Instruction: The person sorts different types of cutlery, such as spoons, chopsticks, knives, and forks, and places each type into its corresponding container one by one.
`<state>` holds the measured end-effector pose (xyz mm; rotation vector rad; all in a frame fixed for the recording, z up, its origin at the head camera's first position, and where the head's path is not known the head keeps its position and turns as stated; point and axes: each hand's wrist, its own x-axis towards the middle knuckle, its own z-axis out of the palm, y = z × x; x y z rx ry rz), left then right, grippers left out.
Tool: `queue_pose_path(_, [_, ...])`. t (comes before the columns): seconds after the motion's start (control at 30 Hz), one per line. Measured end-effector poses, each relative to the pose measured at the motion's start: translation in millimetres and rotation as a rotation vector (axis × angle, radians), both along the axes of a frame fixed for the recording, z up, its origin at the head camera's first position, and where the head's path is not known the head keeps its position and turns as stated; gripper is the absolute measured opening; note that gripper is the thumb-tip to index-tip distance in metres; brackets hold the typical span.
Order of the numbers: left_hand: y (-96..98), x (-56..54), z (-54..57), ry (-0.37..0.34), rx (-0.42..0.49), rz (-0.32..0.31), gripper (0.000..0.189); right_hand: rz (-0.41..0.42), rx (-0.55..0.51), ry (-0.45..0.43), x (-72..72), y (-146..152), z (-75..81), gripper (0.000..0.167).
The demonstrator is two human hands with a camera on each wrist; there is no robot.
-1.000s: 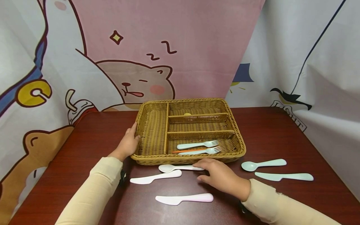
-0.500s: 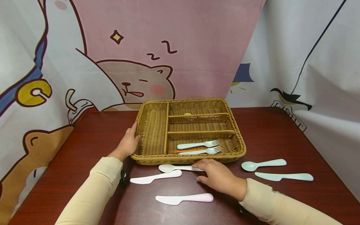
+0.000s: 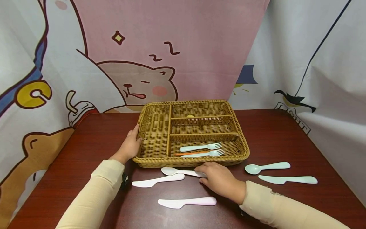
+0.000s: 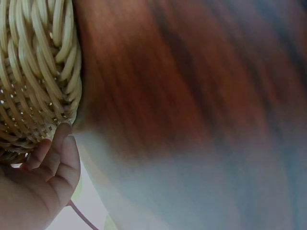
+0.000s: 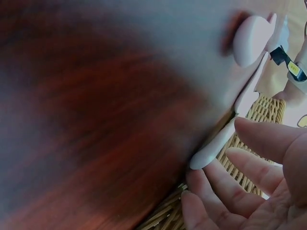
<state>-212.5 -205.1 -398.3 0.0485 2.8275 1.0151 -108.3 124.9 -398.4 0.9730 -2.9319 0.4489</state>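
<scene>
A wicker cutlery basket (image 3: 169, 124) with divided compartments stands at the back of the table. My left hand (image 3: 130, 146) holds its left rim, thumb over the edge and fingers (image 4: 67, 163) against the outer wall. In front of the basket lies a white spoon (image 3: 171, 171), bowl to the left. My right hand (image 3: 221, 183) is over its handle end, fingertips touching the handle (image 5: 216, 146); the thumb is apart from the fingers, on the handle's near side. A white knife (image 3: 157, 180) lies beside the spoon, its handle end close to the spoon's.
A pale pink knife (image 3: 187, 202) lies nearer the front. On the right are a mint spoon (image 3: 267, 167) and a mint knife (image 3: 288, 179). Two mint forks (image 3: 200, 147) and an orange piece (image 3: 186, 154) lie in the basket's front compartment. A printed curtain (image 3: 200, 47) hangs behind.
The white spoon's handle end has swung slightly toward the table's front under my right hand, which has shifted a little left. My left hand and the basket have stayed put.
</scene>
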Motion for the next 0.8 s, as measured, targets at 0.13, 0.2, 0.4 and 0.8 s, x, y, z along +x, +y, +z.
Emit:
queue_pose_path(0.13, [-0.3,0.0,-0.2,-0.008,0.005,-0.001,0.064,-0.018,0.001,-0.015,-0.3,-1.7,-1.1,0.031])
queue_pose_path(0.2, [-0.5,0.0,-0.2,-0.009,0.004,-0.003,0.065,-0.021,0.002,-0.029,-0.3,-2.8,-1.4,0.031])
queue_pose_path(0.4, [-0.8,-0.6,-0.6,-0.01,0.009,-0.007,0.065,-0.008,0.001,-0.027,-0.8,-4.6,-2.4,0.03])
queue_pose_path(0.8, [-2.1,-1.1,-2.0,-0.005,0.012,-0.006,0.065,0.025,0.001,-0.062,-4.2,-8.9,-5.5,0.023])
